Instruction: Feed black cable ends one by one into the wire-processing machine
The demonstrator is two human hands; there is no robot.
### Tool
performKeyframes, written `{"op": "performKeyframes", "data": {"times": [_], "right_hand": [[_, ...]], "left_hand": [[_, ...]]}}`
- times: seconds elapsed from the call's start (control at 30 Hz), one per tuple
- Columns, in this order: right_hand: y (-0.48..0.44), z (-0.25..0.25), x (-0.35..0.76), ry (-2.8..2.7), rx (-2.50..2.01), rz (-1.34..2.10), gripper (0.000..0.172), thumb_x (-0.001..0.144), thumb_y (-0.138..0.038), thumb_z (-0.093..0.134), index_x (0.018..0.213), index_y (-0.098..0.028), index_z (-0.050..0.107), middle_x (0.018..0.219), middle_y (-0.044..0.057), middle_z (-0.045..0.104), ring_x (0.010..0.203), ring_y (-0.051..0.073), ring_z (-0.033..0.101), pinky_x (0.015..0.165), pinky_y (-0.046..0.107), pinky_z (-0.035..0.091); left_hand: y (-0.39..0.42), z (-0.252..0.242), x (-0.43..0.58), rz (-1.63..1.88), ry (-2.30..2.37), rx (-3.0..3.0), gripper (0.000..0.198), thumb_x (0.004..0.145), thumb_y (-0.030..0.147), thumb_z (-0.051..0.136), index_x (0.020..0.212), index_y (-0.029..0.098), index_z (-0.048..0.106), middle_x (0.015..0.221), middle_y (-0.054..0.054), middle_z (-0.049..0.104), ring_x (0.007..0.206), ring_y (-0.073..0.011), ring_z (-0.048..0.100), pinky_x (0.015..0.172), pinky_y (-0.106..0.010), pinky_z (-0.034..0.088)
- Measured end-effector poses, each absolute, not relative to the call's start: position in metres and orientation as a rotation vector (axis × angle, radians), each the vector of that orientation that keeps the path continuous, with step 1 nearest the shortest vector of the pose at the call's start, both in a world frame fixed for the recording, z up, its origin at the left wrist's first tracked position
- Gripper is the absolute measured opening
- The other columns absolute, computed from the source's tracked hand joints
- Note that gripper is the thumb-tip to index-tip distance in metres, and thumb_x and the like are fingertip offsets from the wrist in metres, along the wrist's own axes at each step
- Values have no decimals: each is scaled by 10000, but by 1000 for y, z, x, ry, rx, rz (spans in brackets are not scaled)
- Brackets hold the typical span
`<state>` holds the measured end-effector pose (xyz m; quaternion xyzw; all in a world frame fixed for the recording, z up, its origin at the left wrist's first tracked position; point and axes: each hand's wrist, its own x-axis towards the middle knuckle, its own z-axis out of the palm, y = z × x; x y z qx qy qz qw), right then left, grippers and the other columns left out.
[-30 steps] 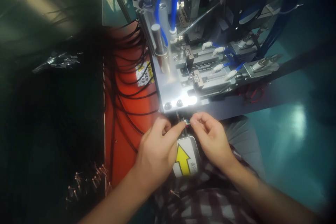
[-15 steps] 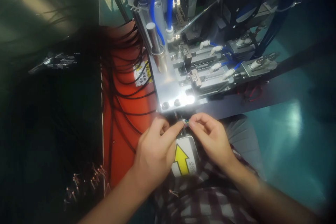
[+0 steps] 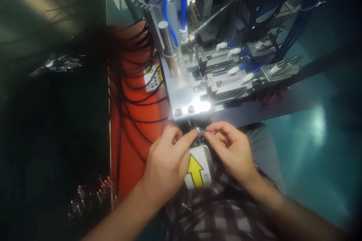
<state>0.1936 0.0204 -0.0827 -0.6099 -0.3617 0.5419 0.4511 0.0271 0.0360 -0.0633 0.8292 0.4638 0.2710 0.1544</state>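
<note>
Just below the front edge of the machine, my left hand [image 3: 169, 155] has thumb and forefinger pinched at a small white connector [image 3: 198, 130]. Short thin wires [image 3: 201, 130], some green or blue, stretch from it toward my right hand [image 3: 232, 150]. The right thumb and forefinger are closed at the ends of these wires. Fingertips hide part of the connector, and its seat in the dark fixture cannot be made out. Under the hands is a white plate with a yellow arrow [image 3: 196, 171].
Above the hands stands a metal machine block [image 3: 183, 96] with cylinders and blue air hoses [image 3: 185, 3]. Black cables [image 3: 132, 101] cross the orange panel [image 3: 131, 139] on the left. Copper-tipped wire ends [image 3: 80, 194] lie in the dark area at lower left.
My right hand has shifted slightly right, and a little more of the coloured wires shows between the hands. The left hand has stayed nearly still.
</note>
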Motion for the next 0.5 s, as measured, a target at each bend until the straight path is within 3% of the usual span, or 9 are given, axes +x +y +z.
{"op": "performKeyframes", "data": {"times": [0.17,0.5], "right_hand": [[18,-84,193,-969,-1494,1252,86,789,-253,673,805,-172,649,501,-82,421,468,77,392,475,197,383],[21,-84,193,-973,-1478,1250,77,797,-231,664,788,-161,634,524,-79,446,442,58,355,424,184,320]], "left_hand": [[35,-62,27,781,1328,2368,307,856,54,514,1102,137,678,803,-30,493,681,-119,512,561,-219,461],[35,-63,27,792,1320,2372,303,855,50,523,1103,127,680,800,-33,497,692,-124,512,576,-227,467]]}}
